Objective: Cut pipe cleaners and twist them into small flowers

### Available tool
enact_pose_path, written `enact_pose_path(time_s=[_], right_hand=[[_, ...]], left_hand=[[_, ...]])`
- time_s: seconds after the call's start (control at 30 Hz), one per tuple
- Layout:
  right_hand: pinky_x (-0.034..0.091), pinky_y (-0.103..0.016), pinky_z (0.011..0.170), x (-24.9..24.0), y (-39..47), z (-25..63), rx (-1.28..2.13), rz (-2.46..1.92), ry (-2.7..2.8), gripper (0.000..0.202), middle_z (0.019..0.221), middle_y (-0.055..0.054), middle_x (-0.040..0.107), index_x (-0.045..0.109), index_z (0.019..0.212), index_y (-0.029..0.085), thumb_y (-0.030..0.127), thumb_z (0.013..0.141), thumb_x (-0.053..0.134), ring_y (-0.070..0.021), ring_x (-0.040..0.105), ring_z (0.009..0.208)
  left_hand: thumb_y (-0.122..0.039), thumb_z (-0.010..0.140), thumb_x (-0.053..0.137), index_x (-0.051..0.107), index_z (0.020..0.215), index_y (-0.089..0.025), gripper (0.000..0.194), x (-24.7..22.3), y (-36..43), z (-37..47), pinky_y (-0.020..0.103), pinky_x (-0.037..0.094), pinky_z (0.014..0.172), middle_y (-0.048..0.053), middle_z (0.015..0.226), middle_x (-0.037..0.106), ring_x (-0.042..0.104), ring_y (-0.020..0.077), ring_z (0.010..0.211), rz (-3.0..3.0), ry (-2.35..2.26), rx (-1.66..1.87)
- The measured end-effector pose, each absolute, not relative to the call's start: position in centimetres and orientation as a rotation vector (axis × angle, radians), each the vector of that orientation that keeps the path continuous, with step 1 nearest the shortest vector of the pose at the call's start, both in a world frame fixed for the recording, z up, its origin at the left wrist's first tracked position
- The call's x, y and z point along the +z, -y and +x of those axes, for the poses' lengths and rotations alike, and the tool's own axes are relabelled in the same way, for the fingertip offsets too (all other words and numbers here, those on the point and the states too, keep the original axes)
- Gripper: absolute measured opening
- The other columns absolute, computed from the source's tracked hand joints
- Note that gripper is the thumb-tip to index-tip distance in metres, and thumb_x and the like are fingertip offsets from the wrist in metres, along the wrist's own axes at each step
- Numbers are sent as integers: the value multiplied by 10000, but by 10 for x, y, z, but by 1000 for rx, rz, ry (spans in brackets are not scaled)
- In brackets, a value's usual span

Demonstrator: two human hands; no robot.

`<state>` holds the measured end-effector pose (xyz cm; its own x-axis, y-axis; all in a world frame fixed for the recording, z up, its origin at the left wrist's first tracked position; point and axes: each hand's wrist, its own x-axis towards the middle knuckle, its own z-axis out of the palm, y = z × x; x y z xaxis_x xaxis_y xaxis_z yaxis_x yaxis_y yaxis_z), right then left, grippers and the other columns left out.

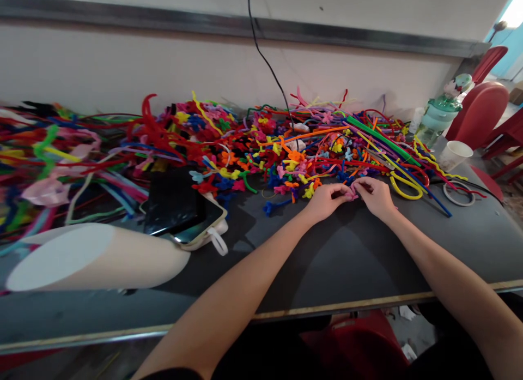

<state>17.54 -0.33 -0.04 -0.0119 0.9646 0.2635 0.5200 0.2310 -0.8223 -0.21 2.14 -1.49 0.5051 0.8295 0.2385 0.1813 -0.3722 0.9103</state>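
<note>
Between my two hands is a small pink-purple pipe cleaner piece (352, 191), bent into a small shape just above the dark table (327, 260). My left hand (326, 201) pinches its left side, thumb and fingers together. On the other side, my right hand (375, 195) has its fingertips closed on the same piece. The hands are close together, near the front of a long heap of colorful pipe cleaners (245, 140). Several small flower-like twisted shapes lie in that heap, just beyond my left hand. The fingers partly cover the held piece.
To the left lie a dark phone (171, 203), a second device in a pale case (204, 222) and a large white paper roll (102, 254). At the right are yellow-handled scissors (406, 192), a white ring (458, 194), a paper cup (455, 155) and red chairs (478, 115).
</note>
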Motion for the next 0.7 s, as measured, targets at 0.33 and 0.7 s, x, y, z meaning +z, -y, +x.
enact_pose_path(time_s=[0.33, 0.7], right_hand=[[439, -244, 558, -7, 3, 172, 799, -1320, 1633, 263, 737, -44, 708, 750, 866, 178, 376, 819, 582, -126, 593, 597], [407, -232, 461, -8, 2, 172, 914, -1239, 1537, 370, 638, -28, 656, 756, 859, 162, 504, 759, 658, -88, 495, 468]], left_hand=[[-434, 813, 663, 706, 845, -162, 277, -15, -21, -2, 244, 525, 643, 43, 803, 733, 651, 143, 697, 1768, -866, 1033], [-374, 792, 671, 727, 861, -156, 235, -20, -24, -2, 217, 488, 529, 43, 769, 733, 589, 108, 549, 1706, -971, 1032]])
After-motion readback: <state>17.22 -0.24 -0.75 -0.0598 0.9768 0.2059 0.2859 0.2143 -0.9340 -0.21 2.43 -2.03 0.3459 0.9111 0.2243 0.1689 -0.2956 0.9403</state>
